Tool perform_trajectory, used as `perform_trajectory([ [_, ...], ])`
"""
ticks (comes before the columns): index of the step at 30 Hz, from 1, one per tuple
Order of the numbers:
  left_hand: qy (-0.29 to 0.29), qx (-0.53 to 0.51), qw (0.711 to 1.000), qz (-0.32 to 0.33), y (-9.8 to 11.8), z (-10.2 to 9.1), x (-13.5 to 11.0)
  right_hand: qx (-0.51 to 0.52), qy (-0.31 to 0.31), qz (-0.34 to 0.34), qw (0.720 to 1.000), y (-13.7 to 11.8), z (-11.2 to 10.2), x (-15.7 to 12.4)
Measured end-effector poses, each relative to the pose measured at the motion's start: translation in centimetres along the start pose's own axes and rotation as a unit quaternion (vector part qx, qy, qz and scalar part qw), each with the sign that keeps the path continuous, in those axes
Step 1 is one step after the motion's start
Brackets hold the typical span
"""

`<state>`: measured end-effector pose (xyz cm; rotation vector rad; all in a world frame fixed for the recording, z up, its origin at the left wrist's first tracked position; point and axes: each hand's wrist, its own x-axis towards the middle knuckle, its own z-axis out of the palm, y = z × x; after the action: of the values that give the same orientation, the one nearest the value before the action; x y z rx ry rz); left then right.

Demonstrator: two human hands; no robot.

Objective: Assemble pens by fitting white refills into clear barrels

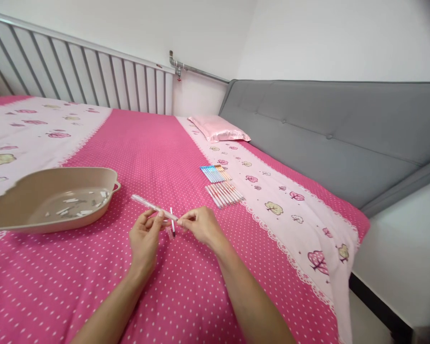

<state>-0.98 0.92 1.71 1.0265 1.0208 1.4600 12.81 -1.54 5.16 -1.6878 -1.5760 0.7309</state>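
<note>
A clear, pinkish pen barrel (143, 200) slants over the bed, its far end up to the left. My left hand (147, 234) is closed around its middle, thumb on top. At the near right end, my right hand (200, 223) pinches the tip between thumb and fingers; the exact part under those fingertips is hidden. Just below the barrel, a thin white stick with a dark end, like a pen refill (172, 226), lies on the bedspread. Beside it, close to my left fingers, is a small clear pink piece, perhaps a pen cap (169, 233).
On the left stands a tan plastic basin (28, 191) with several small white and grey pieces inside. Beyond my right hand lie a row of blue and orange pens (215, 174) and a row of reddish pens (224, 194). A pink pillow (218, 128) rests against the grey headboard (308, 129).
</note>
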Motion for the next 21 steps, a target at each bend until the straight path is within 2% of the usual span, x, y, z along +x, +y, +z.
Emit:
perform_trajectory([
  [21,-0.005,0.007,1.000,0.004,0.39,0.20,-0.22,0.037,0.016,0.009,0.999,0.55,-0.18,0.45],
])
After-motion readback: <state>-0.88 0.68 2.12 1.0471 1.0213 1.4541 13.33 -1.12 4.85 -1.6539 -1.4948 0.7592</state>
